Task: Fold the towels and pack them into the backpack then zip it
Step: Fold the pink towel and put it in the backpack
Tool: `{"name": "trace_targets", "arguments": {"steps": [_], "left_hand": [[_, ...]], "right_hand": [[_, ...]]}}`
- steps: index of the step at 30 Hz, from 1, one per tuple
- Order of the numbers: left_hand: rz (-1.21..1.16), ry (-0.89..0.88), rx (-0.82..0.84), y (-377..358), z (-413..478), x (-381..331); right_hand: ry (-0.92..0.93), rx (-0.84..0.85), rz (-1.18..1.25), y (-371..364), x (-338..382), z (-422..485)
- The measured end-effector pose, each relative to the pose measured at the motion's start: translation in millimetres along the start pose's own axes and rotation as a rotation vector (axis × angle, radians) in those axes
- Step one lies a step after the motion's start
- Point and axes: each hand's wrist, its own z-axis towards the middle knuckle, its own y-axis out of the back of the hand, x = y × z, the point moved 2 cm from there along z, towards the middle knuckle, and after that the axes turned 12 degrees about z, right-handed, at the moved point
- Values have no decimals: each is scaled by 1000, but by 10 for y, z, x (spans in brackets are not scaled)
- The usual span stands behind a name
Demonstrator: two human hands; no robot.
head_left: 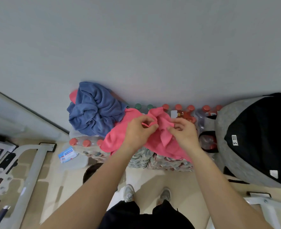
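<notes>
A pink towel [159,144] lies crumpled over packs of bottles in front of me. My left hand [139,131] pinches a small loop or edge of it near the top. My right hand [184,133] grips a fold of the same towel just to the right. A blue towel [95,111] sits bunched up to the left, against the wall, with a bit of another pink cloth [73,95] behind it. The grey and black backpack [258,138] stands at the right, apart from both hands.
Shrink-wrapped packs of bottles with red caps [177,107] and green caps [138,106] form the surface under the towels. A pack of wipes [67,153] lies lower left. A grey metal frame [32,172] stands on the floor at left. My shoes [129,192] are below.
</notes>
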Motion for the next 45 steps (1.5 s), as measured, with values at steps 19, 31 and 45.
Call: {"name": "trace_targets", "arguments": {"steps": [19,31,45], "left_hand": [[-44,-82,163,-336,-184,-24],[368,-204,-15,-291,-144,-210],[692,-422,52,34,35,57]], "right_hand": [[106,15,108,226,-34,-371],[112,127,174,252,175,-474],[422,103,-384,668,1209,208]]}}
